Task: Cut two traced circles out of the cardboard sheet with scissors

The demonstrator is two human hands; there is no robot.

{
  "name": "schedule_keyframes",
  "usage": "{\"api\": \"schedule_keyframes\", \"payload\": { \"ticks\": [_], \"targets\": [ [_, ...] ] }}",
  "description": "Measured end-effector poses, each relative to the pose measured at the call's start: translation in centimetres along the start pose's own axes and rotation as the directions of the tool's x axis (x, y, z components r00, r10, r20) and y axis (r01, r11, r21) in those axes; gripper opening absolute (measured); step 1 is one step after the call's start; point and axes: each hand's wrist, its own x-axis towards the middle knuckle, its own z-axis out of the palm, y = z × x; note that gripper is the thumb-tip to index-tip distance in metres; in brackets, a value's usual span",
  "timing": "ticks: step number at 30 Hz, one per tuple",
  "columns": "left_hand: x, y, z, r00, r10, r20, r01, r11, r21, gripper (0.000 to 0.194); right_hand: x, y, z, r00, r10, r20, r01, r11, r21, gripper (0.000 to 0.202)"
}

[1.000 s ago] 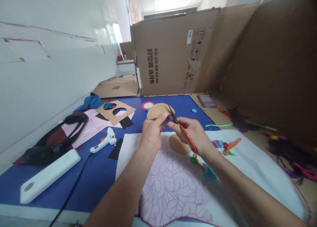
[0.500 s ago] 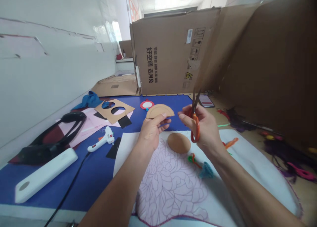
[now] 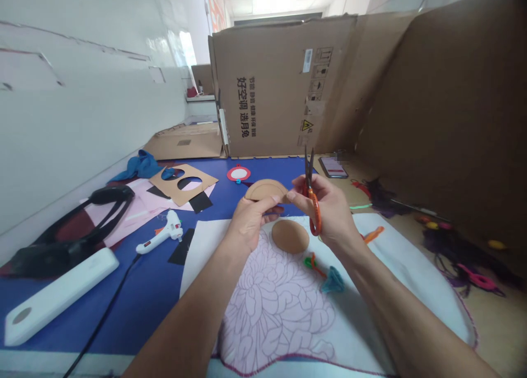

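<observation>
A half-round piece of brown cardboard with a curved line drawn along its edge is pinched in my left hand. My right hand holds orange-handled scissors, their blades pointing up and slightly apart. The fingertips of that hand touch the right end of the half-round piece. Below the hands, a brown cardboard disc lies on white cloth printed with a flower outline. Beside the disc sits a small teal flower-shaped piece with orange and green bits.
To the left lie a white glue gun with a black cord, a long white object, black straps and cardboard with two holes. Behind stands a large cardboard box. A phone and dark purple strands are on the right.
My right hand has moved left with the scissors, and its fingertips now meet the half-round piece. The whole view has shifted slightly.
</observation>
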Motion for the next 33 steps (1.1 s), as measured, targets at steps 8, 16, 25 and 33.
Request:
{"api": "schedule_keyframes", "payload": {
  "ticks": [8,16,25,33],
  "targets": [
    [-0.31,0.13,0.5,0.987,0.156,0.04,-0.156,0.988,-0.017,0.043,-0.23,-0.12,0.36,0.996,0.052,0.069,-0.048,0.998,-0.048,0.035],
    [-0.08,0.13,0.06,0.988,0.138,0.068,-0.141,0.989,0.039,0.035,-0.53,-0.2,0.78,1.0,0.017,0.018,-0.017,1.0,0.01,0.033],
    [-0.32,-0.58,0.3,0.979,0.13,0.155,-0.156,0.973,0.171,0.055,-0.48,0.01,0.6,0.991,-0.119,-0.066,0.111,0.988,-0.11,0.027],
    [-0.17,-0.69,0.35,0.987,0.117,0.114,-0.137,0.972,0.19,0.045,-0.49,0.16,0.62,0.992,-0.123,-0.039,0.119,0.989,-0.085,0.025]
  ]
}}
